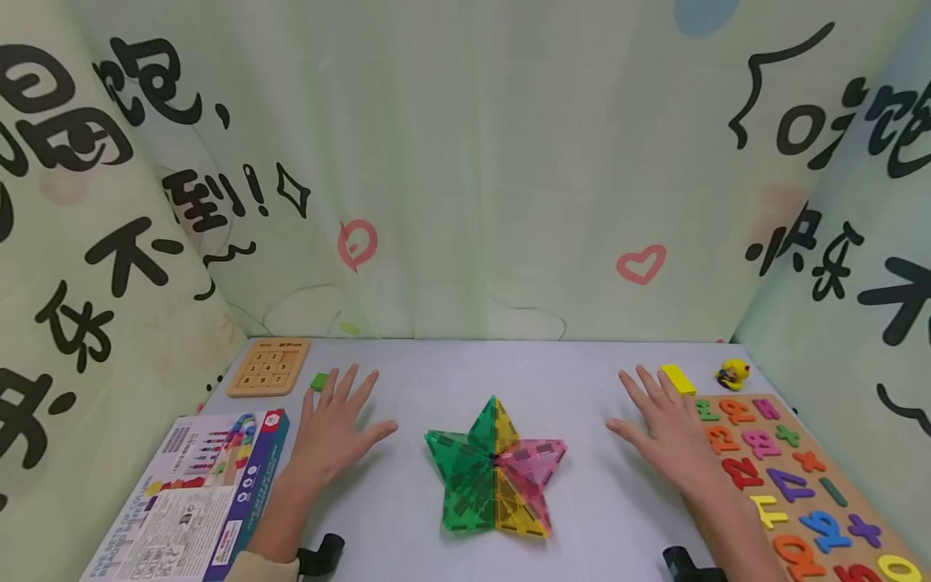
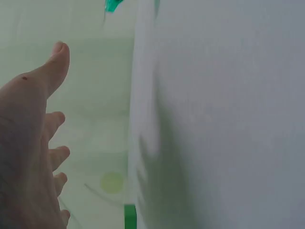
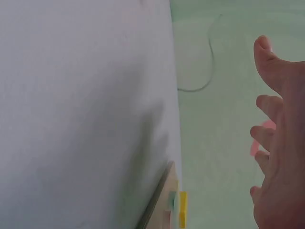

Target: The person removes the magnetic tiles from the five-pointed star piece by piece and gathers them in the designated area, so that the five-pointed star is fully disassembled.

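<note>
My left hand (image 1: 330,432) lies spread in the lower left of the head view, fingers straight and apart, thumb pointing toward the centre, grasping nothing. My right hand (image 1: 665,432) mirrors it in the lower right, fingers fanned and relaxed, also holding nothing. From the wrist views I cannot tell whether my palms touch the table (image 1: 509,364) or hang just above it; each hand shows loose, open fingers against the pale surface.

Between my two hands, in the lower centre of the frame, lies the star of magnetic tiles (image 1: 494,469), flat on the table, made of translucent green, yellow and pink triangles. It is apart from both hands, with my left thumb pointing at its green arm and my right thumb toward its pink one.

Just above my left fingertips sits a small green block (image 1: 318,381), and beyond it, toward the upper left, a wooden number slide puzzle (image 1: 269,366). A printed toy box (image 1: 196,493) lies at the lower left beside my forearm. Above my right fingertips is a yellow block (image 1: 678,378), with a small yellow toy figure (image 1: 733,373) further right. A wooden board of coloured numbers (image 1: 793,477) runs along the right edge, just beside my right hand.
</note>
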The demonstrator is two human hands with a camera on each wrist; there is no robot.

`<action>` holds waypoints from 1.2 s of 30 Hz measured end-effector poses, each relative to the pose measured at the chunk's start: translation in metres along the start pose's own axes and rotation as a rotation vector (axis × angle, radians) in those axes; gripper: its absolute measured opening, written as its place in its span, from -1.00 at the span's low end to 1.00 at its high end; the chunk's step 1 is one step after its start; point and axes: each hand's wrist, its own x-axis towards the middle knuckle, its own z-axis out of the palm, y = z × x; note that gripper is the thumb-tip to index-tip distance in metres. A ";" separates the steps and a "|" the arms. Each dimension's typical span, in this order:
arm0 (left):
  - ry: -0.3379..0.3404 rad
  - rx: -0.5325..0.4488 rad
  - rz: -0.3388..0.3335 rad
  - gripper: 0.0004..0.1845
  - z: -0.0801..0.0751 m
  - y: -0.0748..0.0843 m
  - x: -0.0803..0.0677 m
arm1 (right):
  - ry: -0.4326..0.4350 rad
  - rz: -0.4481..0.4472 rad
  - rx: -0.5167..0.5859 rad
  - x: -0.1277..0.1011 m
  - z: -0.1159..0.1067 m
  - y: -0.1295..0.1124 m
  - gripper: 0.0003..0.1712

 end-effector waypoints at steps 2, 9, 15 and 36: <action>-0.010 -0.003 0.018 -0.04 0.002 0.009 0.002 | -0.010 -0.011 0.009 0.002 -0.001 -0.006 0.00; -0.052 -0.005 0.094 -0.06 0.010 0.043 0.010 | -0.034 -0.049 0.068 0.011 0.006 -0.028 -0.07; -0.122 -0.038 0.154 -0.07 0.019 0.068 0.013 | -0.100 -0.067 0.126 0.014 0.017 -0.047 -0.17; -0.270 -0.002 0.300 -0.20 0.043 0.123 0.014 | -0.305 -0.007 0.487 0.015 0.049 -0.081 -0.75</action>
